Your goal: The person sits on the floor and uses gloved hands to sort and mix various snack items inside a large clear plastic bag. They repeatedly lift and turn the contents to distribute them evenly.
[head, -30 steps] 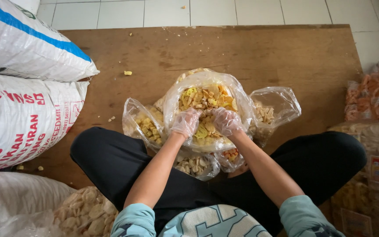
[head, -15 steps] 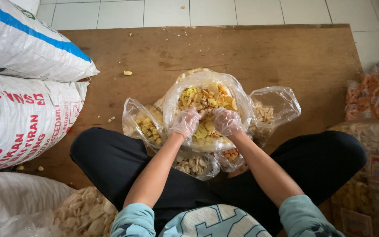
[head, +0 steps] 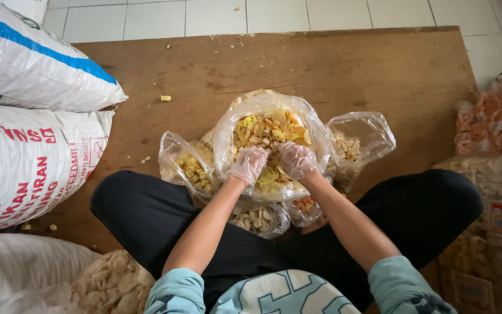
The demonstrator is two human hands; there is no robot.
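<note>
Since half a second ago little has changed: both gloved hands have stayed in the mouth of the big clear bag (head: 274, 116), and the whole scene sits slightly to the left and lower in view.

At the far left, three white woven sacks are stacked: the top sack (head: 36, 58) has a blue stripe, the middle sack (head: 30, 163) carries red print, and the bottom sack (head: 18, 261) is plain. Just beside the bottom one lies a clear bag of pale flat crackers (head: 111, 282).

The wooden board (head: 350, 70) has open room along its far half, up to the edge where the white floor tiles (head: 216, 14) begin; a few crumbs lie on it.

In the middle, the big clear bag holds yellow and tan mixed crackers (head: 268, 131). The left hand (head: 248, 164) is curled into the crackers, fingers bent down among them. The right hand (head: 296, 160) is likewise curled into the crackers; whether either hand grips any cannot be told. Smaller clear bags ring the big one: one with yellow cubes (head: 184, 166), one near the lap with pale pieces (head: 258, 219), one at the right with tan pieces (head: 358, 142).

At the far right edge stand packets of orange crackers (head: 498, 122) and packets of white crackers (head: 495, 180).
</note>
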